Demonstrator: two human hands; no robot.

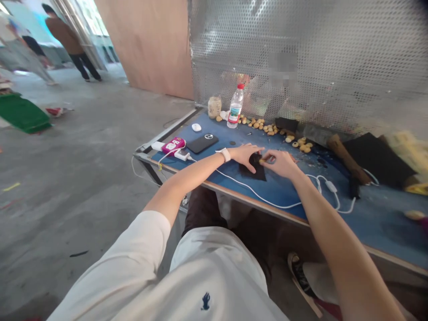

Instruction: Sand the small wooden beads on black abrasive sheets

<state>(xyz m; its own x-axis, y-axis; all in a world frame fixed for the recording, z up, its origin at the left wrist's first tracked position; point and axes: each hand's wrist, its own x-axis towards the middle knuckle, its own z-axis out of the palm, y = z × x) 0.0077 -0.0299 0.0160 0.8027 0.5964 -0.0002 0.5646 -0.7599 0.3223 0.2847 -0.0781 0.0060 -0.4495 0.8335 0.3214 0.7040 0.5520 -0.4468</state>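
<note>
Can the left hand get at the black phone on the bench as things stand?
Probably yes. The left hand rests on a black sheet, and the phone lies close beside it on the blue bench top. Only bare bench seems to lie between them, so nothing looks in the way.

Left hand (244, 157) flat, palm down; right hand (279, 163) pinched, just beside (forearms (189, 180) angled inward).
</note>
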